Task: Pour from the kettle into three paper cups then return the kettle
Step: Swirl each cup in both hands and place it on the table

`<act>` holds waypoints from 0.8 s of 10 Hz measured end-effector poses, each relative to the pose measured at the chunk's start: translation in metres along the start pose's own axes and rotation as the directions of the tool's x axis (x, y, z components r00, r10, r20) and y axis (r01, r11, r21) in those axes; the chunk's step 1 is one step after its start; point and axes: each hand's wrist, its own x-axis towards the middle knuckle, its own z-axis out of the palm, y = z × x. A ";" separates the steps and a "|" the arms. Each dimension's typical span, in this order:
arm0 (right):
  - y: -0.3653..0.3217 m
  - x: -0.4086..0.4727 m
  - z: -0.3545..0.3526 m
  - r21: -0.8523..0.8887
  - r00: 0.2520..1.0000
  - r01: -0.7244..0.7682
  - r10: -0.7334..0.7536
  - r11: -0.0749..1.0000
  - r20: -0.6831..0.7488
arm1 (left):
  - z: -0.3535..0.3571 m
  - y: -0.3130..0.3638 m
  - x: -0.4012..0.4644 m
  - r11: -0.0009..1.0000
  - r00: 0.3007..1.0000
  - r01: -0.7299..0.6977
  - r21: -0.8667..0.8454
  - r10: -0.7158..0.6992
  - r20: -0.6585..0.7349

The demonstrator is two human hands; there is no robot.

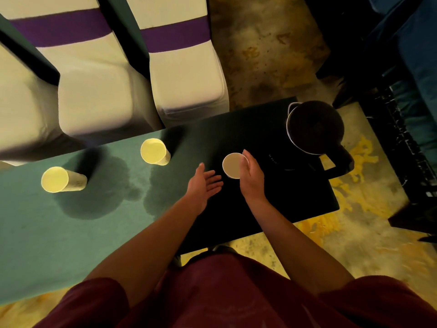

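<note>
Green cloth covers the table [71, 233], dark wet patches spreading across its middle, and the right end sits in deep shadow. On that shadowed end, close to the far right corner, stands the kettle [314, 127], upright, lid on, its black handle [340, 159] jutting toward the near right edge. That handle is the whole story for the coming move: it lies just right of the right hand [250, 178], and the left hand [203, 185] is clearly farther off, so my call is the right arm takes it. For now the right hand is curled round the third cup [234, 165], fingers wrapped on its far side, cup upright near the table's middle. Left hand hovers beside it, palm up, fingers spread, holding nothing. Along the far edge stands the middle cup [153, 151], and toward the left end the left cup [59, 179], both upright, well apart. Small print shows on the left cup's wall and pale lettering on the dark surface beside the kettle, too small to read
</note>
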 end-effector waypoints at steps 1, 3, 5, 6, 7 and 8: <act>0.000 -0.002 0.000 0.011 1.000 -0.010 0.010 1.000 -0.002 | 0.002 0.001 0.001 1.000 1.000 0.015 0.000 -0.015 -0.007; -0.013 -0.003 -0.004 -0.050 0.999 0.040 -0.041 0.998 -0.018 | 0.007 0.003 -0.002 1.000 1.000 0.015 -0.008 -0.015 -0.007; -0.044 -0.018 -0.007 -0.010 0.998 0.063 -0.063 0.998 -0.001 | 0.016 0.009 -0.005 0.994 1.000 -0.009 -0.105 0.012 0.026; -0.057 -0.029 -0.007 0.037 0.997 0.072 -0.073 0.997 0.008 | 0.023 0.012 -0.014 0.982 0.996 -0.055 -0.180 0.068 0.066; -0.066 -0.041 -0.007 0.065 0.994 0.110 -0.111 0.992 0.021 | 0.026 0.011 -0.016 0.962 0.984 -0.111 -0.248 0.141 0.105; -0.072 -0.052 -0.009 0.071 0.990 0.137 -0.139 0.988 0.024 | 0.024 0.011 -0.023 0.928 0.984 -0.104 -0.358 0.148 0.097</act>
